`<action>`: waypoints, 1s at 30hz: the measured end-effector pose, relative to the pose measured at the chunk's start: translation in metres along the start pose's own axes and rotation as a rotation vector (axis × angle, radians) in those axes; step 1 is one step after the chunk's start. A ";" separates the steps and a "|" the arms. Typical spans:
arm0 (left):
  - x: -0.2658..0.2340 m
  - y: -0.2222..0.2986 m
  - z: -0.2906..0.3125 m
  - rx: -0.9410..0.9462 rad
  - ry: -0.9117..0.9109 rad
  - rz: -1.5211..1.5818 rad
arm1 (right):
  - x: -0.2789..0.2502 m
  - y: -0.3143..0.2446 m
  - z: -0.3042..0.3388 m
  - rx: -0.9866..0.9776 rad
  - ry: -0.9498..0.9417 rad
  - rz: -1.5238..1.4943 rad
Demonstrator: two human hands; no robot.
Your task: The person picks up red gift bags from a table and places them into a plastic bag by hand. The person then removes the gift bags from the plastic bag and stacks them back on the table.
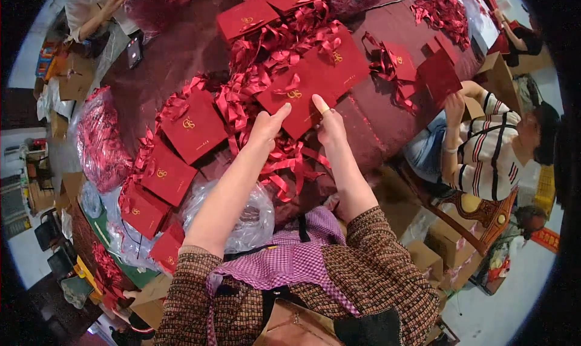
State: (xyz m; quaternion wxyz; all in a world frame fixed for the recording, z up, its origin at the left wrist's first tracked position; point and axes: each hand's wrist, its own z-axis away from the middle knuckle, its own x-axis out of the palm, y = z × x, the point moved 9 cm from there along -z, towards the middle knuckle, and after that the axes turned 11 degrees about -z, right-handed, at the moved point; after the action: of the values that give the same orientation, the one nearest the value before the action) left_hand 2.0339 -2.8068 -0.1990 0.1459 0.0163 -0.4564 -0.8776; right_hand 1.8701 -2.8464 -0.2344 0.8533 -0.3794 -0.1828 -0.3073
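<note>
A red paper gift bag point(295, 125) with a gold emblem and red ribbon lies between my hands at the near side of the dark red table. My left hand point(270, 128) grips its near left edge, thumb on the front. On its right edge sits my right hand point(330, 127), thumb pressed on the front and a ring on one finger; the other fingers of both hands are hidden beneath. Another red bag point(339, 61) overlaps it on the far right. Red ribbon loops point(293, 164) hang below my hands.
Stacked red bags point(193, 125) line the left, with a plastic-wrapped red bundle point(103, 140) beyond. Clear plastic point(242, 219) lies near my left forearm. A phone point(134, 52) rests far left. At right, a person in a striped top point(484, 146) handles a red bag point(439, 76).
</note>
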 end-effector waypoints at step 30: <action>-0.023 0.007 0.014 -0.120 -0.300 0.373 | 0.059 -0.020 0.080 -0.367 -0.221 -0.086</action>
State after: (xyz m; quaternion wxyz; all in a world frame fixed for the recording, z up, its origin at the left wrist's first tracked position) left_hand 2.0549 -2.7933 -0.1869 0.2368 -0.2074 -0.4152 -0.8536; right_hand 1.8946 -2.8187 -0.1401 0.7309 -0.5517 -0.2320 -0.3280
